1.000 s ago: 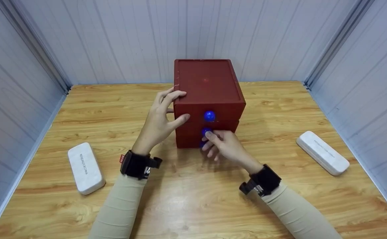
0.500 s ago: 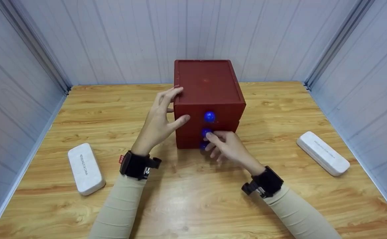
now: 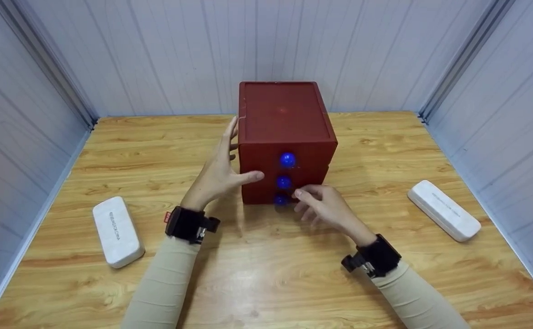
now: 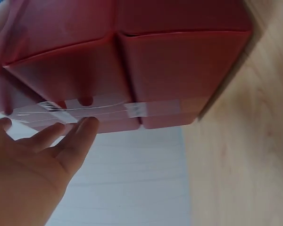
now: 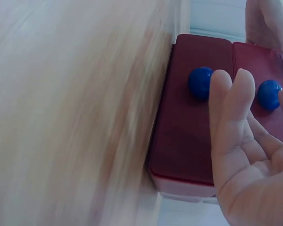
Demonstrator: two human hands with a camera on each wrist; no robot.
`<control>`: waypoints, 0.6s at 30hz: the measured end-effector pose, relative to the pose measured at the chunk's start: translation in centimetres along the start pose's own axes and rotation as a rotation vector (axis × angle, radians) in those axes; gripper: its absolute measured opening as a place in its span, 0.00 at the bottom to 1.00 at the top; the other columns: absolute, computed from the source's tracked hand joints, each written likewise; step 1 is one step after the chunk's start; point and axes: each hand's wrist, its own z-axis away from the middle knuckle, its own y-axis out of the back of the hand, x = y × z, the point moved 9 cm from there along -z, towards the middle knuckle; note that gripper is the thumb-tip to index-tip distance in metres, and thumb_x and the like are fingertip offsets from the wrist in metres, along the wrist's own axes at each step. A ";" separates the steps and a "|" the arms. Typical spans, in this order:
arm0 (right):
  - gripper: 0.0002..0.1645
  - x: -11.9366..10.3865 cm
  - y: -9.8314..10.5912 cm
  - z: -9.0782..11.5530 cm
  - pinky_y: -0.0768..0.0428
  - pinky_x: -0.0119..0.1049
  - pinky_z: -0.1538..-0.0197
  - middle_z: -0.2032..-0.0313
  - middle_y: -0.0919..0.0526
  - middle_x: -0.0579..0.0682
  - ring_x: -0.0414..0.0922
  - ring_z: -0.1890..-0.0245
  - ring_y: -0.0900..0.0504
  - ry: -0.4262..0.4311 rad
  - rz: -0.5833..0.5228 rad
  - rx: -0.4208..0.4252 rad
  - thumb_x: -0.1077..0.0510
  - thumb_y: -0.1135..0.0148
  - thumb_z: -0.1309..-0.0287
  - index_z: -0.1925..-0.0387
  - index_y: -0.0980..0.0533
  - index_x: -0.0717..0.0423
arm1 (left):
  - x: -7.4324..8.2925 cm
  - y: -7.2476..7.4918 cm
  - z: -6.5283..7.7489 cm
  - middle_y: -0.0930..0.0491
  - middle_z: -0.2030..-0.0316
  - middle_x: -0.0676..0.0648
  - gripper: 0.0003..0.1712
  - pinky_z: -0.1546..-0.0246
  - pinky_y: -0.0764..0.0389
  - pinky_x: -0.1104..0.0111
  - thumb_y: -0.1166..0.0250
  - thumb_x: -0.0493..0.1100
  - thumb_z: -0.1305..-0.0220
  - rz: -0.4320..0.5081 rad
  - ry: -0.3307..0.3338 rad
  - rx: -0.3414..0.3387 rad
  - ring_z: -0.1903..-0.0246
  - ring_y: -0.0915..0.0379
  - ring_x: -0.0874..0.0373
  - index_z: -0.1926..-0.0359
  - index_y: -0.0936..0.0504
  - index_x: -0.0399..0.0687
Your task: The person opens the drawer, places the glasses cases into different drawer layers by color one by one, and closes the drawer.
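A dark red drawer box (image 3: 284, 114) stands on the table, with three blue knobs down its front: the top knob (image 3: 287, 160), the middle knob (image 3: 283, 182) and the bottom knob (image 3: 280, 200). All its drawers look flush. My left hand (image 3: 216, 173) is beside the box's left side, fingers extended along it and thumb across the front; whether it touches is unclear. In the left wrist view, tape runs across the red side wall (image 4: 170, 70). My right hand (image 3: 330, 208), fingers loosely bent, is just right of the lower knobs and holds nothing.
A white oblong case (image 3: 118, 232) lies on the wooden table (image 3: 257, 283) at left, and a second white case (image 3: 444, 210) lies at right. Pale panel walls (image 3: 166, 59) enclose the back and both sides.
My right hand has let go of the middle knob and drawn back to the right and toward me. The left fingers have come off the box's top edge, and the thumb has moved lower.
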 end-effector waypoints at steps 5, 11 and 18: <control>0.33 1.5 -0.1 0.0 0.12 0.42 0.74 0.60 0.09 0.61 0.50 0.72 0.10 -0.086 -0.034 -0.018 0.36 0.41 0.24 0.42 0.17 0.62 | -1.6 -0.9 0.1 0.51 0.16 0.50 0.78 0.28 0.28 0.45 0.14 0.61 0.50 0.077 0.096 -0.047 0.23 0.41 0.44 0.18 0.67 0.88; 0.34 2.9 -0.9 -0.3 0.15 0.35 0.76 0.61 0.10 0.60 0.48 0.73 0.11 -0.159 -0.092 -0.060 0.37 0.41 0.24 0.41 0.18 0.64 | -1.9 -1.5 0.0 0.47 0.18 0.51 0.74 0.31 0.24 0.51 0.15 0.54 0.46 0.176 0.103 -0.071 0.27 0.34 0.46 0.16 0.62 0.83; 0.35 3.5 -1.9 -0.7 0.15 0.35 0.77 0.59 0.11 0.60 0.48 0.72 0.12 -0.219 -0.129 -0.101 0.37 0.40 0.25 0.39 0.19 0.64 | -2.2 -1.6 0.1 0.46 0.18 0.52 0.72 0.33 0.21 0.53 0.16 0.60 0.47 0.104 0.121 -0.062 0.29 0.31 0.47 0.15 0.58 0.78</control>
